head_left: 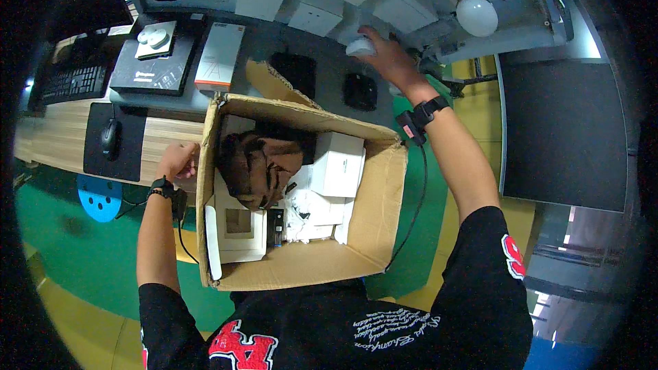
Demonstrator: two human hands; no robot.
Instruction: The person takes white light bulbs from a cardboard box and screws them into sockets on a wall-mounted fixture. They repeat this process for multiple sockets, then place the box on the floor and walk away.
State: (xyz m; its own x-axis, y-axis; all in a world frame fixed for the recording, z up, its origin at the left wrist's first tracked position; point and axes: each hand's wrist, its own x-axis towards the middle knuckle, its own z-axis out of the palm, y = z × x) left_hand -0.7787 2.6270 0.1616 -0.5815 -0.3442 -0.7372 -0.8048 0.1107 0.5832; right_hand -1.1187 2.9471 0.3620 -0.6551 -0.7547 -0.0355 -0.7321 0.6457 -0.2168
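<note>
An open cardboard box (380, 199) stands in front of my body. Inside it lie a dark brown cloth bundle (264, 168), a white box (339, 164), an open white carton (240, 229) and a small black item (276, 226). My left hand (179, 161) is closed at the box's left wall, its fingers curled against the cardboard; their tips are partly hidden. Beyond the box, at the far right, my right hand (391, 62) reaches over the dark desk and is closed on a small white rounded object (360, 46). I cannot make out its exact kind.
Several white boxes (315, 19) line the back, with a white bulb-shaped object (476, 15) at far right. On the left are a flat black box (154, 62), a white-and-orange box (219, 56), a mouse (109, 140) and a keyboard (74, 83). A large dark panel (565, 133) stands right.
</note>
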